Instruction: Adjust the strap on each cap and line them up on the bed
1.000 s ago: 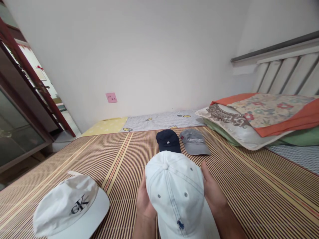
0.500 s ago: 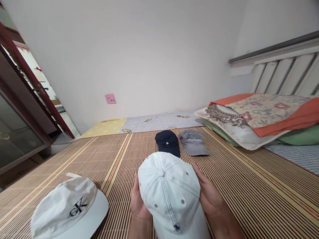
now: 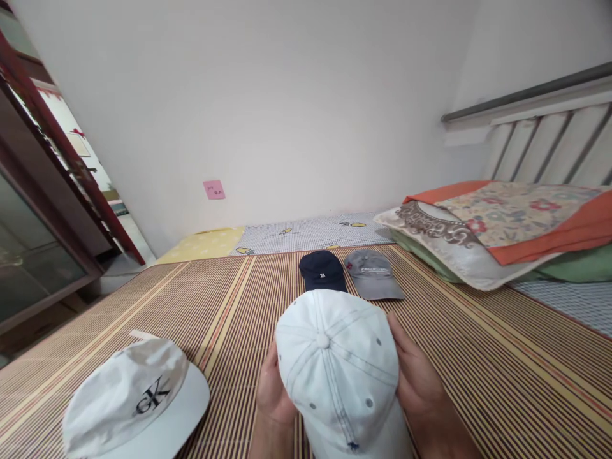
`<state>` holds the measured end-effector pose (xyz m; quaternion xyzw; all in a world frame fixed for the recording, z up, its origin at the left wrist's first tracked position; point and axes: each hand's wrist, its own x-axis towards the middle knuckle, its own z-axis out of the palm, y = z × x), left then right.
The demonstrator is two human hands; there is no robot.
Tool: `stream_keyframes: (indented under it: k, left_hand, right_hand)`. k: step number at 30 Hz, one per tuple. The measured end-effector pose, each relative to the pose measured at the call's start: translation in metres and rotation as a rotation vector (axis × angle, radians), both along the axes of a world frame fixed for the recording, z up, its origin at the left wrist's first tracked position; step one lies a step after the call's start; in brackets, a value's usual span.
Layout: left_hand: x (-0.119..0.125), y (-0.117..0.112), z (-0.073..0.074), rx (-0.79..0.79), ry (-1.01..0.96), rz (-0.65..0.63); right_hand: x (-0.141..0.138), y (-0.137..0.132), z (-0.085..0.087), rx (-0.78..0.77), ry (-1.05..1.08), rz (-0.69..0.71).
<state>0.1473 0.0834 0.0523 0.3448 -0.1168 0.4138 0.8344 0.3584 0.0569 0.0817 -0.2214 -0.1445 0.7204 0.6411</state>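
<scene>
left hand (image 3: 276,392) and right hand (image 3: 421,376): part-curled, clamped on opposite sides of pale cap (image 3: 335,363) | pose: left points nearly straight forward, right slants inward | cap position: between both hands, brim toward wearer, nearer than navy cap (image 3: 321,268)

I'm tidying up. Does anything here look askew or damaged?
No damage shows. Mildly odd: the CK cap has a slumped crown and a pale strap sticking out behind, while the light cap between left hand and right hand looks rounded.
</scene>
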Motion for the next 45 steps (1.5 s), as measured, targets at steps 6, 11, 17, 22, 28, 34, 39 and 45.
stream_keyframes:
  k: [6, 11, 17, 22, 28, 34, 39, 45]
  left_hand:
    - [0.001, 0.001, 0.000, -0.008, -0.008, 0.046]
    - [0.005, 0.003, -0.001, -0.106, -0.002, 0.129]
    - [0.019, -0.004, -0.007, -0.242, 0.095, 0.153]
    - [0.039, -0.012, -0.018, -0.336, 0.171, 0.135]
    - [0.067, -0.021, -0.035, -0.354, 0.253, 0.120]
    - [0.084, -0.034, -0.056, -0.482, 0.397, 0.012]
    - [0.093, -0.041, -0.063, -0.424, 0.391, -0.017]
    - [0.091, -0.040, -0.062, -0.359, 0.338, -0.009]
  right_hand:
    - [0.000, -0.003, 0.000, 0.027, 0.034, 0.008]
    - [0.007, -0.006, 0.006, 0.034, 0.003, -0.020]
    - [0.028, -0.006, 0.008, 0.022, -0.042, -0.156]
    - [0.052, 0.002, -0.004, -0.052, -0.086, -0.375]
    - [0.078, 0.011, -0.021, -0.044, -0.180, -0.561]
    - [0.082, 0.005, -0.003, -0.082, -0.171, -0.774]
    - [0.079, -0.003, 0.012, -0.073, -0.151, -0.790]
    - [0.078, -0.007, 0.012, 0.064, -0.179, -0.647]
